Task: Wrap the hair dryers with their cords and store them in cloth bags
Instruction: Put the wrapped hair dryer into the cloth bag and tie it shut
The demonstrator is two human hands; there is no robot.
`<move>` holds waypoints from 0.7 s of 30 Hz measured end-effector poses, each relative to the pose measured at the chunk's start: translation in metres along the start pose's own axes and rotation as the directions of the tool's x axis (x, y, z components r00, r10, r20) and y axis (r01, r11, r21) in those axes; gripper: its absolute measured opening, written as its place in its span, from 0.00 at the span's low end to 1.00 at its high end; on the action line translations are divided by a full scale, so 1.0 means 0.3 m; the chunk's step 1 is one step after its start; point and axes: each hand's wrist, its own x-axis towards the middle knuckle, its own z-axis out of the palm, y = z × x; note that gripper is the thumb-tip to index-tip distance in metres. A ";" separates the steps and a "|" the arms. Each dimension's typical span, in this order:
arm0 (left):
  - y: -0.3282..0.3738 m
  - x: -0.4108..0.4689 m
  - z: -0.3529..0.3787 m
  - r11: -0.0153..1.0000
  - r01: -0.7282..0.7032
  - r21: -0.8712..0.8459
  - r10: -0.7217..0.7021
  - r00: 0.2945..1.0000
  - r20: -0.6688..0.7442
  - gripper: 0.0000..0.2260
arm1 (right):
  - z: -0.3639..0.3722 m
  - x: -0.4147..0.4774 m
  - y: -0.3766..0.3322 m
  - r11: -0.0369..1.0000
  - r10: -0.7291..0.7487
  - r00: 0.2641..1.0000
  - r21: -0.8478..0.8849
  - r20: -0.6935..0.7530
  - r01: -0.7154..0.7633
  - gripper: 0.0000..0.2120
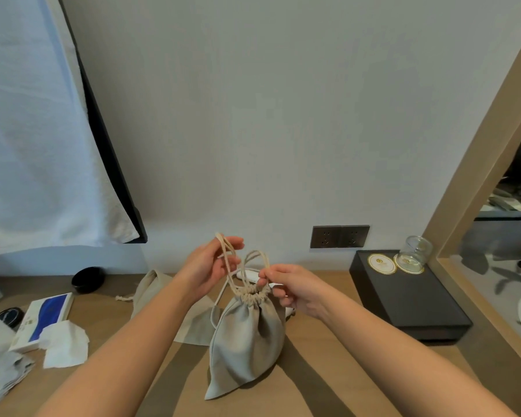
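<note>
Forearms [118,341] foremost, fingers of left hand [208,263] and right hand [292,288] each pinching a drawstring loop [224,246] of bulging, cinched cloth bag [247,335] on surface [307,350], probably one done; hair dryer [248,275], flat bag [160,288] behind, pending.

A grey bag [247,341] stands on the wooden table [328,371], its neck gathered tight. The left hand [208,266] holds one loop of the drawstring [223,245] raised above the bag. The right hand [292,287] pinches the other loop just beside the neck. A white dryer [248,274] lies behind the bag, mostly hidden. A second bag [160,288] lies flat to the left. A black box [409,302] sits on the right, with a glass jar [417,251] on it. Sockets [339,236] are set in the wall.
</note>
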 end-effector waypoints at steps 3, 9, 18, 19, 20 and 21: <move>0.040 0.005 0.015 0.992 -0.087 0.087 0.087 0.996 0.003 0.11 | 0.003 0.014 -0.002 0.994 0.007 0.999 -0.109 -0.043 -0.012 0.09; 0.105 0.053 0.110 0.909 -0.018 0.416 -0.063 0.982 0.179 0.11 | 0.043 0.004 -0.047 0.911 -0.022 0.997 -0.410 0.070 0.049 0.11; 0.086 0.133 0.182 0.770 0.116 0.627 -0.326 0.917 0.231 0.13 | 0.062 0.007 -0.043 0.896 -0.055 0.997 -0.438 0.048 0.070 0.17; 0.087 0.138 0.184 0.751 0.115 0.650 -0.340 0.912 0.231 0.13 | 0.060 0.005 -0.047 0.893 -0.057 0.995 -0.441 0.083 0.088 0.15; 0.086 0.145 0.182 0.733 0.115 0.670 -0.353 0.907 0.229 0.12 | 0.057 0.004 -0.048 0.894 -0.059 0.991 -0.435 0.120 0.106 0.14; 0.086 0.150 0.179 0.720 0.118 0.684 -0.364 0.904 0.226 0.12 | 0.053 0.001 -0.050 0.898 -0.059 0.987 -0.424 0.150 0.118 0.12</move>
